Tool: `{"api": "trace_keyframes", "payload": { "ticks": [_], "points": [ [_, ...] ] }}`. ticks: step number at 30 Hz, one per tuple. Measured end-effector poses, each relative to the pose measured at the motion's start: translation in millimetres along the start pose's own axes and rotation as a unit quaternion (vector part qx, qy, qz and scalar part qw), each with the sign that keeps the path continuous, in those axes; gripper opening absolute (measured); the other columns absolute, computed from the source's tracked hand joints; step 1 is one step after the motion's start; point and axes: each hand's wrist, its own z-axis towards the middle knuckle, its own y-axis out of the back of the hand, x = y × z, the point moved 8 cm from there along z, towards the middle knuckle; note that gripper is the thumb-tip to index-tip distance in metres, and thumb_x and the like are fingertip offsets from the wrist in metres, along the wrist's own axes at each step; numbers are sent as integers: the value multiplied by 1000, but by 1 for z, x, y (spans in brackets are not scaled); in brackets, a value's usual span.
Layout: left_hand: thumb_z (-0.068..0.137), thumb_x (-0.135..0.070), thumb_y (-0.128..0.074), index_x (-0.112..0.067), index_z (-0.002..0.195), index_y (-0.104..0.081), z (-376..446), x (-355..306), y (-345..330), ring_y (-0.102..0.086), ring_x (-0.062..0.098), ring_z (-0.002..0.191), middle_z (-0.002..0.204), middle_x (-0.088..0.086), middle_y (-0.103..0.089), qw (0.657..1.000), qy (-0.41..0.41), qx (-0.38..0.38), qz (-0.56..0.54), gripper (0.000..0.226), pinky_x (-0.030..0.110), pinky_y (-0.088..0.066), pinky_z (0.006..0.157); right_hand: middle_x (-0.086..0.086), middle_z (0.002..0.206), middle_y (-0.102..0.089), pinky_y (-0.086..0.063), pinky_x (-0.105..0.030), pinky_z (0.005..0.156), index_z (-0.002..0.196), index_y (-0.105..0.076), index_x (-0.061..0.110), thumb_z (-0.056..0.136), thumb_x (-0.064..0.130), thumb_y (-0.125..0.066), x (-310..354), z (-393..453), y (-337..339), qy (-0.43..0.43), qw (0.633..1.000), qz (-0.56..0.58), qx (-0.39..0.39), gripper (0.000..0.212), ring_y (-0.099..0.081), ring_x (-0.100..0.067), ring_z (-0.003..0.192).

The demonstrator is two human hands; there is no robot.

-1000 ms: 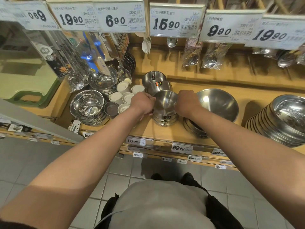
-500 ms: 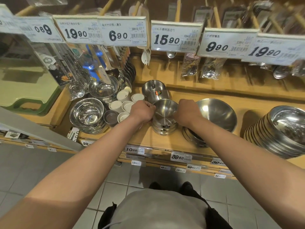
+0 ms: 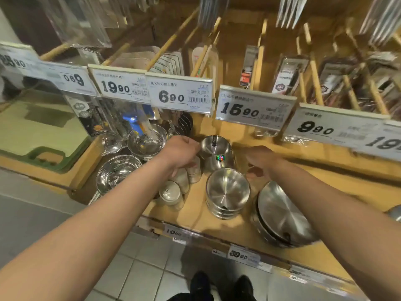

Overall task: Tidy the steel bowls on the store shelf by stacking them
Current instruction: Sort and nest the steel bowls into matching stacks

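A stack of small steel bowls (image 3: 226, 192) stands on the wooden shelf (image 3: 195, 211), and neither hand touches it. Behind it is a deeper steel bowl (image 3: 213, 154) with a shiny sticker. My left hand (image 3: 181, 154) hovers at that bowl's left rim with loose fingers, and whether it touches the rim is unclear. My right hand (image 3: 260, 162) hangs to the right of the bowl, fingers loosely curled and holding nothing. A stack of large steel bowls (image 3: 280, 216) leans at the right.
Shinier bowls (image 3: 118, 172) and a second bowl stack (image 3: 147, 139) sit at the left, with small steel cups (image 3: 171, 194) beside my left wrist. Price tags (image 3: 179, 94) and hanging packaged utensils (image 3: 288, 72) overhang the shelf. A green tray (image 3: 43, 153) lies far left.
Both hands have let go of the small bowl stack and moved back toward the stickered bowl. My view has tilted up and shifted left.
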Motion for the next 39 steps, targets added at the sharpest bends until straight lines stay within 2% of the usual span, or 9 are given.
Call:
{"api": "trace_keyframes", "payload": {
  "ticks": [2, 6, 9, 16, 19, 26, 32, 36, 39],
  "points": [
    [98, -11, -61, -6, 90, -67, -1, 7, -1, -64, 13, 59, 80, 8, -63, 999, 14, -4, -39, 11, 25, -62, 57, -4, 73, -59, -50, -28, 52, 81, -59, 13, 99, 18, -53, -7, 11, -18, -42, 997, 39, 55, 19, -57, -17, 62],
    [99, -9, -57, -8, 86, -66, 4, 12, 3, -62, 11, 55, 73, 7, -62, 997, 24, -18, -65, 15, 30, -62, 64, -1, 74, -65, -46, -23, 44, 89, -61, 17, 103, 29, -48, -12, 34, -34, -68, 990, 57, 107, 22, -59, -13, 56],
    [99, -5, -55, -8, 87, -64, 8, 6, 6, -58, 11, 55, 73, 7, -58, 997, 19, -28, -66, 15, 20, -56, 48, 4, 46, -63, -42, -18, 33, 79, -57, 16, 101, 27, -55, -12, 49, -36, -81, 986, 80, 122, 24, -58, -7, 35],
    [96, -7, -57, -15, 82, -66, 22, -15, 0, -71, 23, 80, 84, 5, -70, 999, -2, -33, 26, 18, 32, -63, 74, -4, 53, -69, -55, -30, 40, 87, -61, 9, 85, 24, -76, -19, 54, -10, -68, 984, 119, 112, 21, -66, -16, 41],
    [92, -7, -63, -10, 90, -70, 30, -24, -15, -72, 22, 85, 97, 10, -74, 996, -21, -10, 83, 8, 40, -62, 85, -9, 67, -61, -54, -33, 48, 79, -59, 10, 92, 17, -66, -24, 52, 21, -42, 989, 124, 74, 16, -61, -20, 46],
    [102, -18, -54, 1, 127, -61, 67, -31, -41, -62, 35, 109, 130, 22, -62, 966, -11, 2, 260, 33, 40, -53, 96, -2, 79, -62, -52, -25, 38, 89, -59, 18, 103, 17, -51, -26, 14, 76, 30, 979, 201, -14, 16, -63, -5, 41],
    [104, -10, -44, -8, 75, -46, 83, -33, -63, -49, 18, 66, 83, 8, -50, 919, -33, 9, 393, 29, 24, -40, 53, 1, 60, -63, -59, -29, 45, 83, -64, 17, 93, 8, -56, -36, -37, 93, 46, 967, 246, -51, 16, -61, -11, 49],
    [99, -9, -51, -2, 97, -62, 87, -32, -76, -64, 27, 88, 97, 14, -59, 899, -47, 9, 435, 14, 31, -53, 76, -9, 70, -62, -49, -22, 39, 91, -68, 8, 90, 1, -59, -45, -57, 93, 38, 956, 283, -65, 12, -62, -19, 53],
    [95, -6, -53, -3, 79, -58, 85, -25, -88, -59, 24, 76, 86, 11, -58, 882, -36, 33, 468, 17, 28, -47, 69, -14, 74, -60, -42, -20, 32, 89, -66, 3, 88, -4, -58, -49, -66, 92, 30, 951, 296, -81, 11, -61, -23, 53]
  ]
}}
